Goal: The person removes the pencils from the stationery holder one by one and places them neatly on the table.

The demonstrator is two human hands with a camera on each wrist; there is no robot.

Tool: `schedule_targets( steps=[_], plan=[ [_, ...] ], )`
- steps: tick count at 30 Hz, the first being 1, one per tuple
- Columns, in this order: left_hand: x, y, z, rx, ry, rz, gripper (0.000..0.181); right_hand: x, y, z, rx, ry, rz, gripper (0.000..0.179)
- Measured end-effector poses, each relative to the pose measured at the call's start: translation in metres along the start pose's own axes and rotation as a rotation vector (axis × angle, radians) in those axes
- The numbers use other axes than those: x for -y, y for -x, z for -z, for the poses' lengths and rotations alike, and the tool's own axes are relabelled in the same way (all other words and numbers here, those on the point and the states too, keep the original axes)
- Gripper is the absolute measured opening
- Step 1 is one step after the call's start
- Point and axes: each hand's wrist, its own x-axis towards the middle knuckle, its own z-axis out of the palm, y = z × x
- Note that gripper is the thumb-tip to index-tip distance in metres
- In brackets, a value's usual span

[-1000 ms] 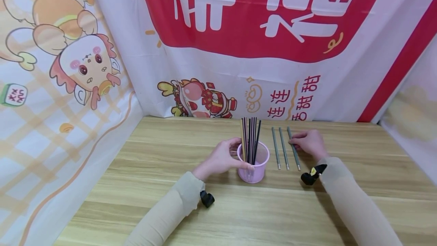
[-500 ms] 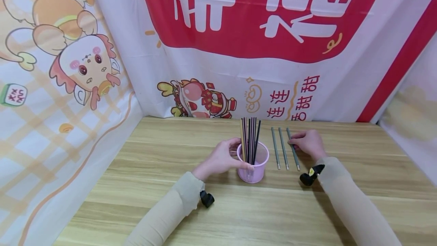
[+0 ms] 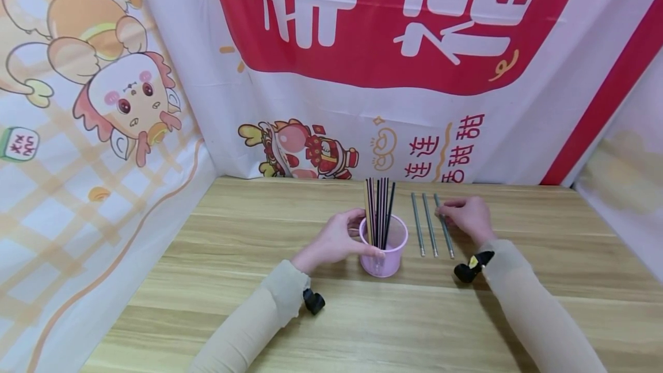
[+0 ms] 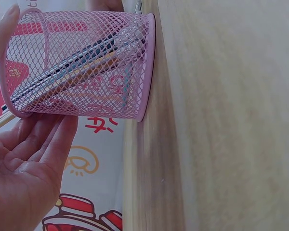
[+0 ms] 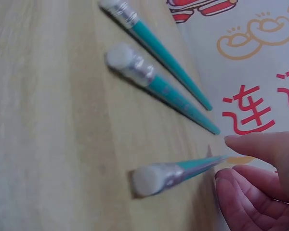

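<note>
A pink mesh pen cup stands upright on the wooden table, holding a bunch of dark striped pencils and a yellowish one. My left hand grips the cup from its left side, thumb at the near rim and fingers behind; the left wrist view shows this hand against the mesh. To the right of the cup lie three green pencils with white erasers toward me: a left pencil, a middle pencil and a right pencil. Thumb and fingers of my right hand pinch the right pencil near its far end.
Printed cloth hangs along the table's back edge, close behind the pencils. Another patterned cloth borders the left side. Bare wood of the table stretches in front of the cup. Each wrist wears a dark camera strap.
</note>
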Motion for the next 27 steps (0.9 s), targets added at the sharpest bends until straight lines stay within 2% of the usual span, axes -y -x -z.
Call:
schedule_targets(
  steps=[5,10,16,22,27],
  plan=[
    [0.001,0.000,0.000,0.001,0.010,-0.007,0.092,0.013,0.007,0.011,-0.006,-0.116,0.055,0.050],
    [0.000,0.000,0.000,-0.001,-0.001,-0.005,0.092,0.039,0.018,0.022,-0.044,-0.138,0.129,0.063],
    [0.000,0.000,0.000,-0.002,0.002,-0.003,0.093,0.068,0.033,0.030,-0.041,-0.147,0.135,0.079],
    [0.000,0.000,0.000,-0.001,0.020,0.000,0.093,0.090,0.051,0.029,-0.025,-0.135,0.170,0.082],
    [0.000,0.001,0.000,0.004,0.032,-0.004,0.093,0.104,0.065,0.024,-0.006,-0.175,0.210,0.073]
  ],
)
